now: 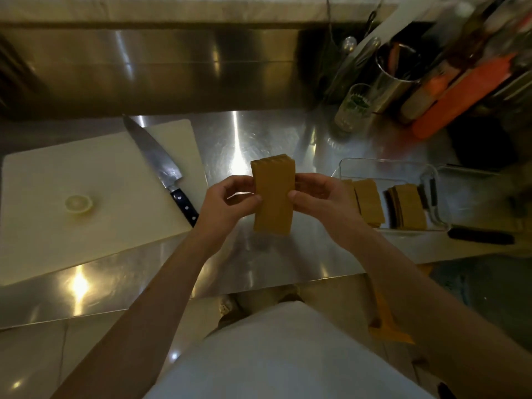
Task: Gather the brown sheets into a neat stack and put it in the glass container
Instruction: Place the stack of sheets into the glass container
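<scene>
A stack of brown rectangular sheets [273, 197] is held above the steel counter, long side running away from me. My left hand [227, 201] pinches its left edge and my right hand [319, 197] pinches its right edge. To the right stands the glass container [431, 175], a clear rectangular dish. Inside it lie two more piles of brown sheets, one on the left [368, 203] and a darker one on the right [408, 207].
A white cutting board [86, 174] lies at the left with a chef's knife [161, 165] across its right edge and a lemon slice [78, 203]. A glass [354, 109], a metal utensil pot [394, 76] and orange bottles [460, 96] crowd the back right. A dark-handled tool [480, 236] lies by the dish.
</scene>
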